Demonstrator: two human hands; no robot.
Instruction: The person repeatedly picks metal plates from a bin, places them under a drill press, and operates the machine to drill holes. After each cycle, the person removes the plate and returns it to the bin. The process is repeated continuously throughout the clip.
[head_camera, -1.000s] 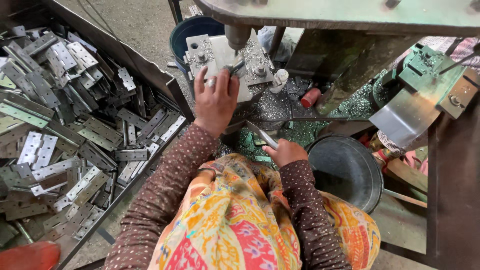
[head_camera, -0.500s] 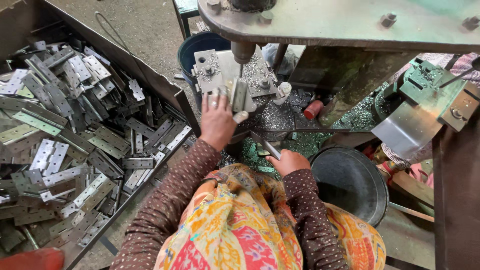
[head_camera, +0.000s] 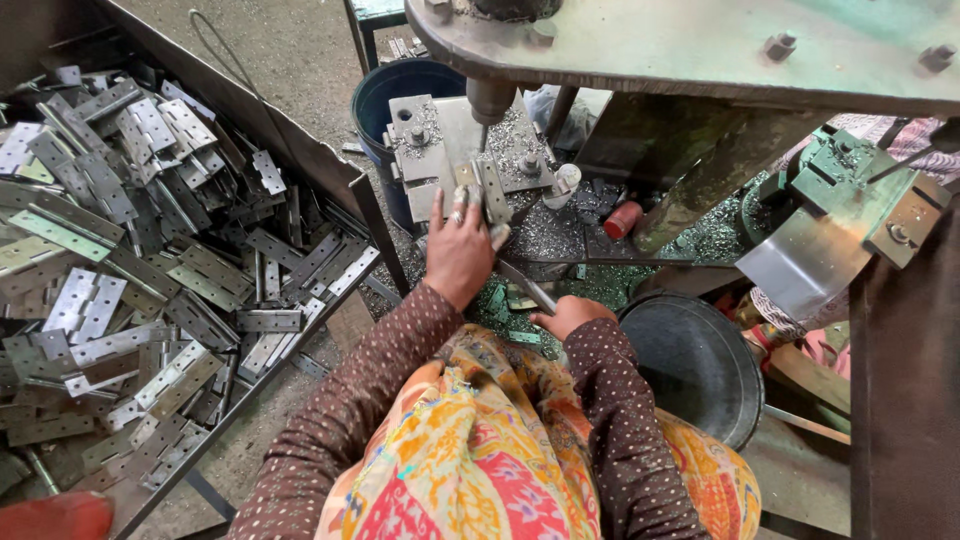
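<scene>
One hinge (head_camera: 492, 192) is pinched by left hand (head_camera: 458, 250) fingers under the punch (head_camera: 490, 100); crushing is risked; right hand (head_camera: 567, 316) is clenched on a rod (head_camera: 526, 287).

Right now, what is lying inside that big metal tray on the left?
The tray holds a loose heap of flat metal hinges, grey and pale greenish. Its floor is hidden beneath them.

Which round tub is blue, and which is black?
The blue tub stands behind the drill plate, beyond the left hand. The black pan sits beside the right hand.
</scene>
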